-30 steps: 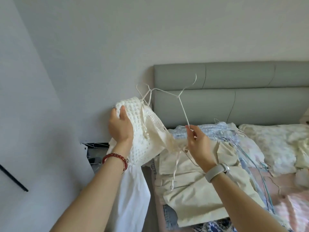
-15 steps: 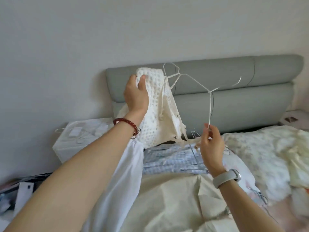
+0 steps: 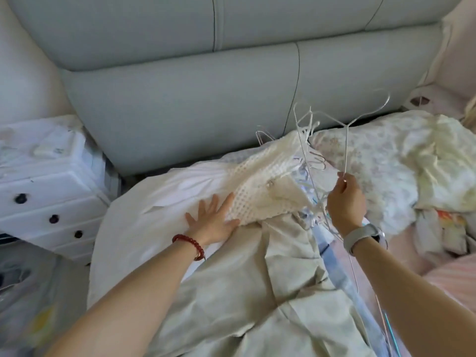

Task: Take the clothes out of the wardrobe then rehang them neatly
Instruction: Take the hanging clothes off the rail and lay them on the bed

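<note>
A white dress with a crocheted top (image 3: 260,186) and a smooth white skirt (image 3: 154,202) lies spread on the bed, on top of a beige garment (image 3: 257,279). My left hand (image 3: 213,220) rests flat on it with fingers spread, at the seam between skirt and crochet. My right hand (image 3: 346,199) pinches the lower wire of a thin white hanger (image 3: 345,140), which stands up over the dress's straps with its hook pointing right. More wire hangers (image 3: 316,163) lie in the pile beneath.
A grey padded headboard (image 3: 206,86) runs along the back. A white bedside chest (image 3: 43,181) with dark knobs stands at the left. Floral and pale yellow bedding (image 3: 412,155) fills the right, and a light blue garment (image 3: 337,258) lies under my right arm.
The dress went from held up in the air to lying flat on the bed. My left hand let go of the crochet top and now lies open on it. The view tilted down.
</note>
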